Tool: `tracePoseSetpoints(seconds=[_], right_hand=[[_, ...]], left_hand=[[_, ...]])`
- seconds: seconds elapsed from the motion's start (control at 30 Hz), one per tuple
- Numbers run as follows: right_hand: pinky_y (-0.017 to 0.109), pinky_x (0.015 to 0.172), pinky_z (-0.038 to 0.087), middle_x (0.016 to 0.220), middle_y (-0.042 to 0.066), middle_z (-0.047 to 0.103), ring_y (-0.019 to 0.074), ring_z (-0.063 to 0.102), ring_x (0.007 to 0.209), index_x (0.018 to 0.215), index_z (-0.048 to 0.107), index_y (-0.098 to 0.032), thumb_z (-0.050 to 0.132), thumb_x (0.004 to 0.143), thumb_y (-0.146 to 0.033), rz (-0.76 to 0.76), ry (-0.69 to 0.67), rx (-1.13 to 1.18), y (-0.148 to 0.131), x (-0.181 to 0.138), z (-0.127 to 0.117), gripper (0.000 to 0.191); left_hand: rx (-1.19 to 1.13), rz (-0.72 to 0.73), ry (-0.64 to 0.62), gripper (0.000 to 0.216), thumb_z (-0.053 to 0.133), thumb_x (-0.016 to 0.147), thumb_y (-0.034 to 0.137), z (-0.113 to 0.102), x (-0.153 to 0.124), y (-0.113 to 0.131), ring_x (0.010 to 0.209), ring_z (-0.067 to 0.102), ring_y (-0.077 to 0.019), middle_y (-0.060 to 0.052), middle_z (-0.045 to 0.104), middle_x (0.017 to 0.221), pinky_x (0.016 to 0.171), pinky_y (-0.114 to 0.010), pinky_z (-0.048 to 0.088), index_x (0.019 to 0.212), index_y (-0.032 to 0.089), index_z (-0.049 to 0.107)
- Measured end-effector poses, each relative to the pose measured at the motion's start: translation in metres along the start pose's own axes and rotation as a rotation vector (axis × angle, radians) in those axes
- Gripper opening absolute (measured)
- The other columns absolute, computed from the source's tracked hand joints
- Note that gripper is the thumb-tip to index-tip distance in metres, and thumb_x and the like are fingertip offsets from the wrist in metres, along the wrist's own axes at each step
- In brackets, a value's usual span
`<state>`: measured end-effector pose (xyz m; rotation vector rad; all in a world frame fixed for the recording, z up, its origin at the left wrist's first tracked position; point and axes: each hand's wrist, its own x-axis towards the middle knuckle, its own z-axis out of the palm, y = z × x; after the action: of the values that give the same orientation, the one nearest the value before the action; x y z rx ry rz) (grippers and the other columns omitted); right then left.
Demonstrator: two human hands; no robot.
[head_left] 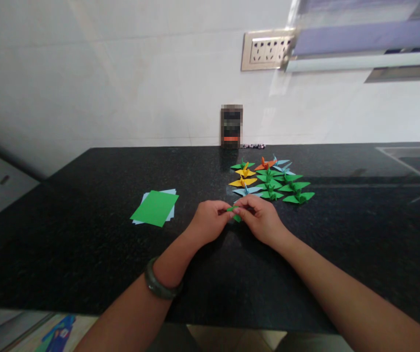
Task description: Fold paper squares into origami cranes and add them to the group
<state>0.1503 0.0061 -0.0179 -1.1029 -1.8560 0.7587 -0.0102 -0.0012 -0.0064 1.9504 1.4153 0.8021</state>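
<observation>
one green folded paper (237,218) is pinched by fingers of left hand (209,222) and right hand (264,221); were the latter nudged forward, origami cranes (269,186) at its twelve o'clock could be toppled.

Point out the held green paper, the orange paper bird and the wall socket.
Held green paper (237,218), head view: its exposed lower part.
Orange paper bird (265,165), head view: middle of its body.
Wall socket (269,51), head view: middle of its faceplate.

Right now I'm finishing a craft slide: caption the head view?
Left hand and right hand pinch small green paper above a black counter, near folded paper birds.
</observation>
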Motion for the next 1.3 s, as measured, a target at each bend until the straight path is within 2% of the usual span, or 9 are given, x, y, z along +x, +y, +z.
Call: tracePoseSetpoints(seconds=[0.17, 0.37, 0.57, 0.73, 0.83, 0.93, 1.07, 1.2, 1.3], right_hand=[[0.023, 0.044, 0.038, 0.062, 0.0, 0.057, 0.0096, 0.046, 0.048, 0.079, 0.059, -0.016, 0.055, 0.074, -0.036, 0.201, -0.104, 0.252, 0.002, 0.002, 0.0, 0.021], [0.024, 0.054, 0.039, 0.06, 0.0, 0.056, 0.0115, 0.05, 0.056, 0.065, 0.057, -0.016, 0.053, 0.076, -0.027, 0.048, -0.036, 0.003, -0.005, 0.003, -0.004, 0.015], [0.025, 0.062, 0.043, 0.069, 0.002, 0.063, 0.0127, 0.056, 0.065, 0.07, 0.063, -0.017, 0.052, 0.079, -0.027, -0.034, -0.158, -0.004, -0.002, 0.004, -0.01, 0.017], [0.02, 0.041, 0.034, 0.054, -0.003, 0.053, 0.008, 0.043, 0.043, 0.074, 0.059, -0.016, 0.047, 0.081, -0.037, 0.153, -0.227, 0.157, -0.002, 0.002, -0.009, 0.025], [0.02, 0.042, 0.032, 0.047, -0.005, 0.045, 0.0074, 0.039, 0.042, 0.061, 0.052, -0.017, 0.05, 0.078, -0.033, 0.168, -0.164, 0.134, -0.004, 0.002, -0.007, 0.024], [0.021, 0.047, 0.034, 0.049, -0.004, 0.047, 0.0084, 0.041, 0.048, 0.055, 0.049, -0.017, 0.053, 0.075, -0.028, 0.117, -0.069, 0.035, -0.007, 0.002, -0.007, 0.024], [0.021, 0.045, 0.032, 0.047, -0.003, 0.046, 0.0085, 0.041, 0.045, 0.054, 0.05, -0.017, 0.053, 0.076, -0.032, 0.15, -0.073, 0.06, -0.009, 0.002, -0.007, 0.027], [0.021, 0.039, 0.032, 0.054, -0.003, 0.051, 0.0074, 0.04, 0.04, 0.073, 0.057, -0.016, 0.053, 0.076, -0.038, 0.224, -0.064, 0.285, -0.004, 0.003, -0.005, 0.022], [0.023, 0.045, 0.039, 0.062, -0.001, 0.055, 0.0095, 0.046, 0.047, 0.084, 0.059, -0.017, 0.053, 0.076, -0.033, 0.149, 0.045, 0.239, 0.0, 0.003, -0.005, 0.019]], left_hand=[[-0.368, -0.189, -0.027, 0.019, 0.06, 0.068, 0.03, 0.003, 0.001, -0.002, 0.053, 0.055, -0.0112, -0.002, 0.063, 0.059, 0.052, -0.023, 0.041, 0.068, 0.012, 0.066], [-0.472, -0.235, -0.045, 0.016, 0.065, 0.063, 0.027, 0.005, -0.001, 0.0, 0.05, 0.055, -0.0109, -0.003, 0.063, 0.057, 0.049, -0.022, 0.041, 0.065, 0.011, 0.064], [-0.571, -0.371, -0.167, 0.012, 0.066, 0.063, 0.023, 0.003, -0.001, 0.004, 0.051, 0.058, -0.0101, -0.003, 0.064, 0.057, 0.051, -0.02, 0.043, 0.063, 0.012, 0.06], [-0.733, -0.366, -0.081, 0.028, 0.067, 0.064, 0.04, 0.0, 0.0, 0.005, 0.056, 0.059, -0.0105, -0.004, 0.065, 0.059, 0.055, -0.021, 0.045, 0.067, 0.012, 0.064], [-0.711, -0.325, -0.013, 0.029, 0.068, 0.062, 0.04, 0.002, 0.0, 0.005, 0.056, 0.058, -0.01, -0.002, 0.064, 0.059, 0.055, -0.021, 0.043, 0.066, 0.011, 0.065], [-0.691, -0.279, 0.03, 0.029, 0.069, 0.062, 0.039, 0.005, 0.0, 0.005, 0.055, 0.056, -0.0096, -0.001, 0.062, 0.059, 0.054, -0.021, 0.044, 0.067, 0.011, 0.064], [-0.711, -0.265, 0.087, 0.028, 0.067, 0.063, 0.038, 0.005, 0.001, 0.005, 0.053, 0.055, -0.0088, 0.0, 0.061, 0.057, 0.053, -0.021, 0.044, 0.069, 0.011, 0.063], [-0.799, -0.313, 0.127, 0.027, 0.068, 0.063, 0.035, 0.007, 0.0, 0.007, 0.055, 0.059, -0.0097, -0.001, 0.064, 0.06, 0.055, -0.022, 0.046, 0.073, 0.012, 0.061], [-0.854, -0.384, 0.012, 0.029, 0.071, 0.06, 0.034, 0.01, -0.002, 0.01, 0.056, 0.062, -0.012, -0.003, 0.067, 0.064, 0.053, -0.022, 0.046, 0.076, 0.013, 0.057]])
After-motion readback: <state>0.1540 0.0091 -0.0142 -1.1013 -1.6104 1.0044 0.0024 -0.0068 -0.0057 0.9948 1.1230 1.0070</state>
